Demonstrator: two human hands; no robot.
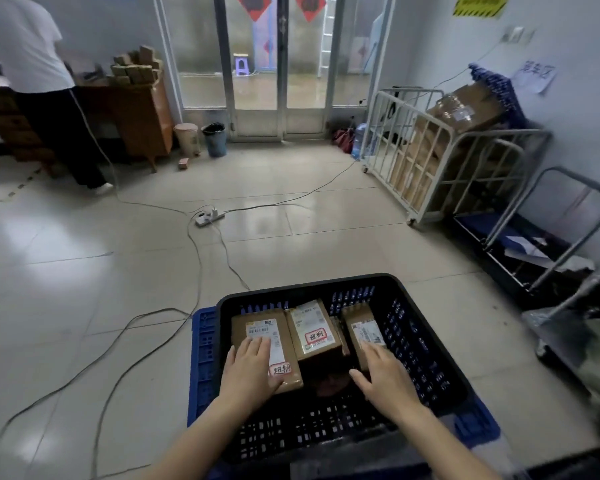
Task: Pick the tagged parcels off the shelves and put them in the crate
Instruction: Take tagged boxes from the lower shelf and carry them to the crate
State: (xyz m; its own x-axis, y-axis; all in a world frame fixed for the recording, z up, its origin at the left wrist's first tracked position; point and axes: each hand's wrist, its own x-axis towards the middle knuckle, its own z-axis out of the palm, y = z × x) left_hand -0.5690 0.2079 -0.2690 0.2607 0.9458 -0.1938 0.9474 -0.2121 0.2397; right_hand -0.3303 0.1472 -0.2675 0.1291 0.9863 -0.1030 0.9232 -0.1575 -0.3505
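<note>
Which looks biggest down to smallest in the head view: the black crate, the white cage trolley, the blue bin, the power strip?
Largest to smallest as they look:
1. black crate, though nearness to the camera inflates it
2. white cage trolley
3. blue bin
4. power strip

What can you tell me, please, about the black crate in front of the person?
The black crate looks like moulded plastic, with slotted walls and floor and a rounded rim. It sits upright on a blue slotted base on the tiled floor. Inside, toward its far wall, lie three labelled cardboard boxes: the left parcel, middle parcel and right parcel. The left hand rests on the left parcel, the right hand on the right parcel; neither plainly touches the crate.
</note>
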